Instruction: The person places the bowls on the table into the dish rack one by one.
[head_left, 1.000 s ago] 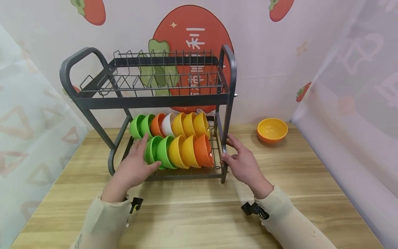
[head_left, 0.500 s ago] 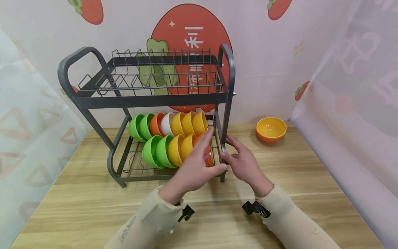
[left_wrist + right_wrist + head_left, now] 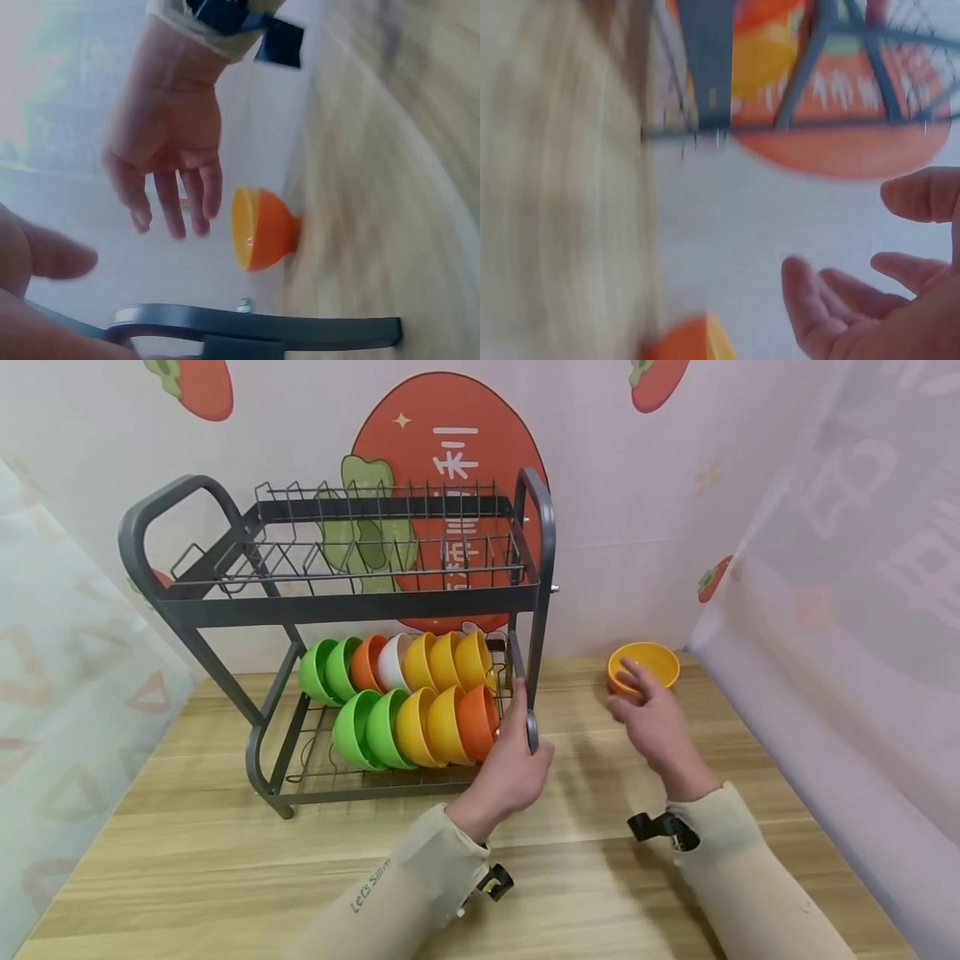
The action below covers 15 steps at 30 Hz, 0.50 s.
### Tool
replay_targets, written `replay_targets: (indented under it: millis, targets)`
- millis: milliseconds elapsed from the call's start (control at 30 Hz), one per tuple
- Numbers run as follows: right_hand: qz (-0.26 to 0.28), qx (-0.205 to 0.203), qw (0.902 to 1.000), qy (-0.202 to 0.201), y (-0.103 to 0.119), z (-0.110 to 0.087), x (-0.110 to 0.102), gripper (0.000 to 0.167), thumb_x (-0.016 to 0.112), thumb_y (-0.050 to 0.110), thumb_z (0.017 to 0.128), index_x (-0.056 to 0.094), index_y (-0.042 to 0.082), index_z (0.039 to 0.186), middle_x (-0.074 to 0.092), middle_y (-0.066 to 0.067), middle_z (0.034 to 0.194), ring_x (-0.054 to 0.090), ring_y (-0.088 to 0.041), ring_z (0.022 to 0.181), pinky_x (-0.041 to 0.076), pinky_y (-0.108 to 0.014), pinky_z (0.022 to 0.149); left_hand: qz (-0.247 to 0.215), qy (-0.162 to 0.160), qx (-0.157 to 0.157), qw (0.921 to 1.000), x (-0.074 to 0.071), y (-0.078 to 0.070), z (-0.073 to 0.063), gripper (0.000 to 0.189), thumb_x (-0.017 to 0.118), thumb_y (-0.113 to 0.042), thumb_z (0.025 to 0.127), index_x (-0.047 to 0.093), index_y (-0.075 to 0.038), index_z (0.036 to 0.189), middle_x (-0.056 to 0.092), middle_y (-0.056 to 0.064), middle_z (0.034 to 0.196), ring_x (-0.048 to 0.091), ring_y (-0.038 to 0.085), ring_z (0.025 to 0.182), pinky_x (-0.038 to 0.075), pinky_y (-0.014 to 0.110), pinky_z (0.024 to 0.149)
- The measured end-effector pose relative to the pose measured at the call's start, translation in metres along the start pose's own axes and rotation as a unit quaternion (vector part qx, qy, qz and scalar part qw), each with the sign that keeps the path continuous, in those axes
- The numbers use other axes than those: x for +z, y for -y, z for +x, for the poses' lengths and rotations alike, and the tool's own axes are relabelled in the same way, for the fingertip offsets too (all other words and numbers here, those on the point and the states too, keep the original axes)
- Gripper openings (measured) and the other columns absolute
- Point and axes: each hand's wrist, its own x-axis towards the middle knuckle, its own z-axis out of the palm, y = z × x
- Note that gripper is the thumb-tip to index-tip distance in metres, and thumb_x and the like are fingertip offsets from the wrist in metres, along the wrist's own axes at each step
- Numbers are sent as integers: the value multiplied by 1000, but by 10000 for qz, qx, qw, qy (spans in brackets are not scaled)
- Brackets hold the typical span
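In the head view my left hand [image 3: 510, 772] is at the front right post of a dark two-tier dish rack [image 3: 352, 607]. Its fingers lie along the rack's side; the left wrist view shows the thumb [image 3: 64, 256] straight and apart from the side bar [image 3: 247, 327]. My right hand [image 3: 660, 731] is off the rack, fingers spread and holding nothing, overlapping the near edge of a bowl [image 3: 654, 662], yellow inside and orange outside, on the table. Two rows of bowls, green [image 3: 356, 731], orange [image 3: 477, 724], yellow [image 3: 446, 727] and white [image 3: 392, 662], stand tilted on the lower tier.
The upper tier [image 3: 345, 539] holds only its wire dividers. A printed cloth [image 3: 600, 485] hangs behind the wooden table [image 3: 585, 893], with more cloth at both sides.
My left hand has moved right, from the left end of the front bowls to the rack's right post. The right hand has left that post and moved right to the lone bowl.
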Motion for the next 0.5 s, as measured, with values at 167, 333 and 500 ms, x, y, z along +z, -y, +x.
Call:
replay_targets:
  millis: [167, 333, 500]
  targets:
    - [-1143, 465, 9918, -323, -17, 21, -36, 72, 57, 29, 100, 20, 13, 161, 28, -27, 156, 40, -46, 132, 41, -57, 101, 84, -36, 15, 10000, 6, 4, 2, 78, 44, -8, 105, -6, -29, 160, -4, -10, 165, 2, 12, 148, 12, 37, 117]
    - [-1453, 918, 9838, -508, -47, 50, -59, 73, 53, 37, 101, 18, 9, 160, 19, -28, 159, 24, -48, 140, 26, -61, 110, 197, -95, 152, 9996, 8, 7, 4, 75, 40, -5, 105, -6, -27, 161, -3, -8, 165, 2, 11, 148, 13, 36, 117]
    - [-1362, 1403, 9796, -469, -74, 69, -65, 69, 48, 38, 104, 21, 7, 159, 15, -25, 161, 21, -46, 142, 21, -58, 113, 358, -259, 266, 9987, 10, 7, 4, 76, 41, -2, 104, -5, -26, 161, 2, -2, 166, 7, 17, 149, 17, 40, 117]
